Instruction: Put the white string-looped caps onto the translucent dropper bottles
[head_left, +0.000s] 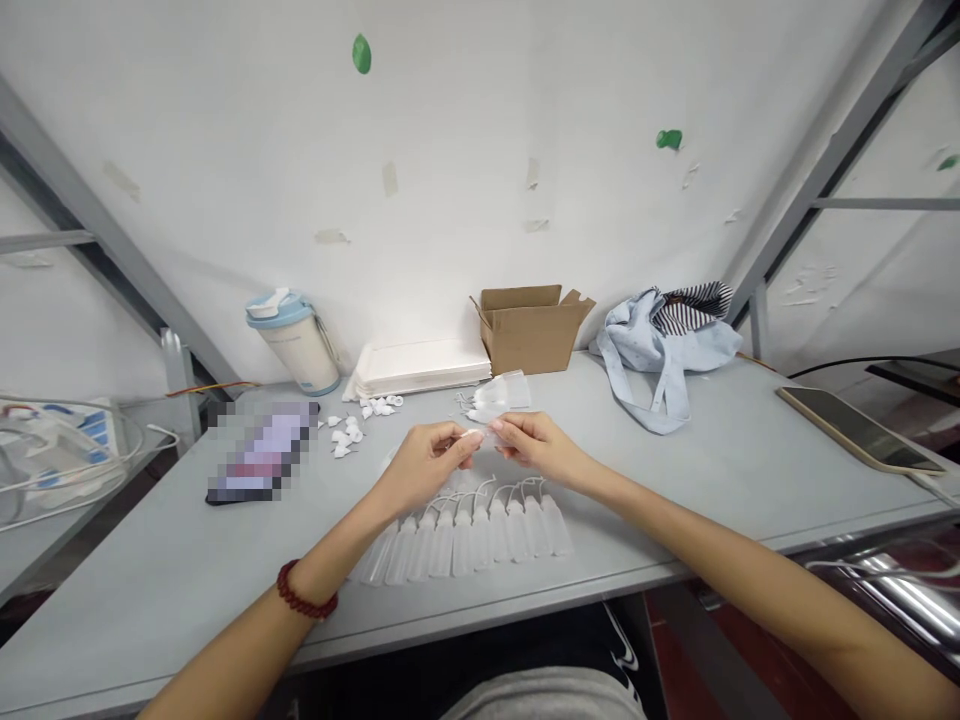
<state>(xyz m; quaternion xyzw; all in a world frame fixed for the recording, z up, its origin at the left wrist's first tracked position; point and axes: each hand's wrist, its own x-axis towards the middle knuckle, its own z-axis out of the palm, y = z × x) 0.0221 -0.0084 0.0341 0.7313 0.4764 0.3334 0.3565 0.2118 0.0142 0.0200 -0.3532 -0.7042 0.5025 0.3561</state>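
My left hand point(424, 462) and my right hand point(536, 445) meet above the grey table point(675, 480), fingers pinched together on a small clear plastic piece point(480, 436) held between them. Just below the hands lies a row of several small clear plastic bottles point(469, 525) with thin looped caps, side by side near the table's front edge. A red bead bracelet sits on my left wrist. Behind the hands lie a few more clear pieces point(499, 395) and a scatter of small white caps point(352, 425).
At the back stand an open cardboard box point(532, 325), a stack of white trays point(420, 368), a lidded drink cup point(296, 340) and a light blue cloth bag point(664, 340). A phone point(259, 450) lies left, a tablet point(859, 428) right. Metal frame struts rise on both sides.
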